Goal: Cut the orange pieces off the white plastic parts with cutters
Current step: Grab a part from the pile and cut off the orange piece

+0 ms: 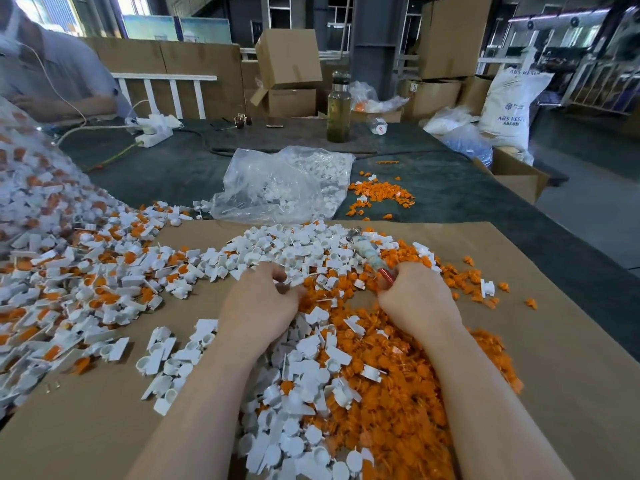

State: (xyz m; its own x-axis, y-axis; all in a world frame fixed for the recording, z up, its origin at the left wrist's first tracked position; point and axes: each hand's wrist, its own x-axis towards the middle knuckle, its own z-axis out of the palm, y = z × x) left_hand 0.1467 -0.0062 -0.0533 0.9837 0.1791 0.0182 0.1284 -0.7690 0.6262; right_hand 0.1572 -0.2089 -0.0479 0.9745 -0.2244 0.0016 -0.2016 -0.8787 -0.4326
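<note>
Across a brown cardboard sheet (554, 341) on the dark table (450, 188), heaps: uncut white-and-orange parts (86, 271) spilling in from the left, cut white parts (304, 393) in the middle, loose orange pieces (408, 393) banked to the right under the right forearm. Farther back, a clear bag (287, 181) of white parts and a small scatter of orange offcuts (377, 195) just beside it. Nearer, both hands side by side over the seam between white and orange. Left hand (259, 299) curled, fingertips (284, 282) pinching what looks like a small white part; whether an orange piece hangs on it cannot be told, being hidden by the fingers. Right hand (412, 299) wrapped round the red grips of the cutters (367, 252), held fast. Cutters' long axis running up and to the left, away from the body, tape-wound body above the fist and metal nose at the far end, pointing at the white heap; how far apart the blades stand cannot be told. Pinched part lying to the left of that nose and nearer the body, apart from it, not between the blades. Judged from this: either part raised to nose or nose swung left and back, left hand being the nearer to the uncut stock.
</note>
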